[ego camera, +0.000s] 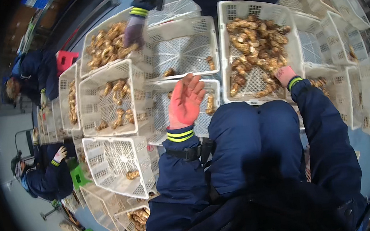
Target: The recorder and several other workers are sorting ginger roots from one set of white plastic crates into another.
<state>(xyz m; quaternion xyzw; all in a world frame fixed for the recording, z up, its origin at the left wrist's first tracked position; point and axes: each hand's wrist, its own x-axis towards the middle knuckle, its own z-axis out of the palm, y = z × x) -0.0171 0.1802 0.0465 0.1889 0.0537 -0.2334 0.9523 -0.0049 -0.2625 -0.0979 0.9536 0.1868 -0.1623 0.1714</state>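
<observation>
Palm up and fingers slightly curled, my left hand is held over a white plastic crate with a few matsutake-like mushrooms in it; nothing lies in the palm. My right hand reaches into the lower right of a larger white crate in front of my knees, at the edge of a heap of golden-brown mushrooms. Its fingers are bent and partly hidden, so whether it grips a mushroom cannot be told. Another crate beyond my left hand holds a few mushrooms near its front side.
A co-worker opposite reaches a gloved hand into a crate of mushrooms. More crates stand close at left, and several others at right. Two people sit farther left, near a green stool and a red stool.
</observation>
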